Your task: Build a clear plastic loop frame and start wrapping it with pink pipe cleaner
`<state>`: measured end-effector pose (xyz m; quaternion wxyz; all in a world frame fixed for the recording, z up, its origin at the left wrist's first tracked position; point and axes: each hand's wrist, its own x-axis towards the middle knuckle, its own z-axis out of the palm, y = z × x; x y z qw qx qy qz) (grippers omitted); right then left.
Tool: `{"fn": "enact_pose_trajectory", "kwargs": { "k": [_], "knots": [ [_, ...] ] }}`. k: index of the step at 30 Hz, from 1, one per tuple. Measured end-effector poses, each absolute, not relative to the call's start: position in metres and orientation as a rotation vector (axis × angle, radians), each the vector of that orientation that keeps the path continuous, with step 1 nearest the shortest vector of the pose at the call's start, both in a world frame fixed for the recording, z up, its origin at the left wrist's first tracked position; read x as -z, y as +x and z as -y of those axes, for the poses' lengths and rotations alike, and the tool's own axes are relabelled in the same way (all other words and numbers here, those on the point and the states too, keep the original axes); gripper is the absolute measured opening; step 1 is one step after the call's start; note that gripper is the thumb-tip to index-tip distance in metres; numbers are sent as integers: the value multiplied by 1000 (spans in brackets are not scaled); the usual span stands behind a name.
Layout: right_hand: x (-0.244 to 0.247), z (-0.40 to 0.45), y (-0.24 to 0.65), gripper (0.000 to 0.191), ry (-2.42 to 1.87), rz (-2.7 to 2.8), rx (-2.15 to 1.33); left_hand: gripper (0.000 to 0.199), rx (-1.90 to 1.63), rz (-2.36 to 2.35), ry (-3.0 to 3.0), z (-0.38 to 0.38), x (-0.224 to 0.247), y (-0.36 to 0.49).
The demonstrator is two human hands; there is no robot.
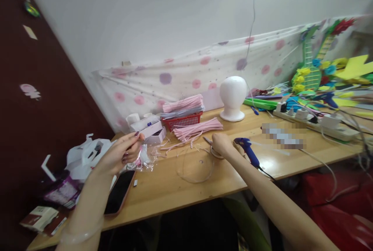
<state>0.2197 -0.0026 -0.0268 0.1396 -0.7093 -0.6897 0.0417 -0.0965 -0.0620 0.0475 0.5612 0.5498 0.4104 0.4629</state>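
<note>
The right grip (pixel 221 144) curled over the scissors' handles on the tabletop (pixel 163 194), its tightness hidden; the scissors (pixel 207 141) looked stiff. The left grip (pixel 125 150) was pinched closed, contents unclear. The clear loop (pixel 196 182) seemed light, springy.

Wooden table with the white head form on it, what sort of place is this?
Likely a craft workspace, perhaps a workshop: a blue glue gun lies on the table, pink strips lie by a red basket, and a white head form stands nearby.
</note>
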Motion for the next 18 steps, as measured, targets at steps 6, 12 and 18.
{"fn": "enact_pose_trajectory", "kwargs": {
  "k": [6,12,18],
  "knots": [
    [-39,9,181,32,-1074,2065,-338,22,-558,-1167,1250,32,-85,-43],
    [-28,-20,156,49,-809,1753,-1164,22,-543,-1123,1234,-8,-86,-10],
    [-1,-31,177,44,-720,1553,-1325,21,-695,-1036,1235,-25,-62,-21]
  ]
}}
